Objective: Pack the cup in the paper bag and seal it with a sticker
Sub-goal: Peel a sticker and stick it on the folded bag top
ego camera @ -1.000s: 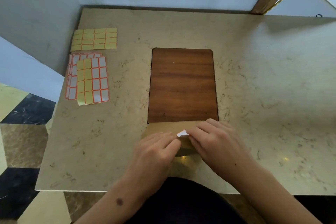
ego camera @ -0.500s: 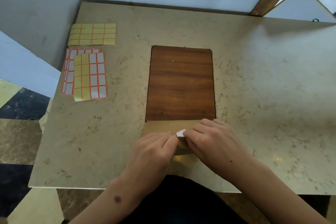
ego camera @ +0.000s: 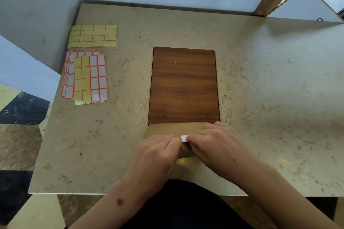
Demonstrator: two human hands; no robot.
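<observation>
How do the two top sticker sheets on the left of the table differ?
The far sheet lies sideways and is all yellow, with no white stickers visible. The near sheet lies lengthwise on a pile, its left half yellow and its right half still white stickers. Both have orange-edged grids.

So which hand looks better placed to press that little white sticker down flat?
Probably the right hand: its fingertips already touch the small white orange-edged sticker on the brown paper bag; the left hand sits beside it.

The brown paper bag (ego camera: pixel 173 129) lies flat at the near edge of the table, mostly covered by the hands. A small white sticker (ego camera: pixel 184 138) with an orange border sits on it. Can't see the cup anywhere.
</observation>
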